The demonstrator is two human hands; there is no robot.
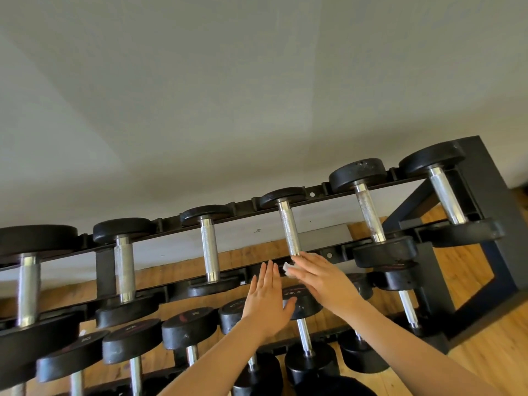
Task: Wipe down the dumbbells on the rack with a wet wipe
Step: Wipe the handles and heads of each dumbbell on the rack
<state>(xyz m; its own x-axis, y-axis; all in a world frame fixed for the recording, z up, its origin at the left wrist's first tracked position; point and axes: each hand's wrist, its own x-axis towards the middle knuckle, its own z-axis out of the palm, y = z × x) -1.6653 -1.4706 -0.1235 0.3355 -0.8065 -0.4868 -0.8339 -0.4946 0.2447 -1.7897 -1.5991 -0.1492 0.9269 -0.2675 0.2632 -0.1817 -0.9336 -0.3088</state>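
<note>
While the right hand (317, 277) pressed the wet wipe (286, 266) under flat fingers against the near head of the top-row dumbbell (288, 230), left hand (268, 298) spread empty, firm circular strokes seemed advisable.

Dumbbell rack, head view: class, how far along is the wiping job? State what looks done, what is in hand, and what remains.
Done: nothing shows as finished; no dumbbell looks visibly wet. In hand: the right hand presses a white wipe against the near head of the fourth top-row dumbbell; the left hand is open beside it. Left: presumably the lower row and the remaining top-row dumbbells.
</note>
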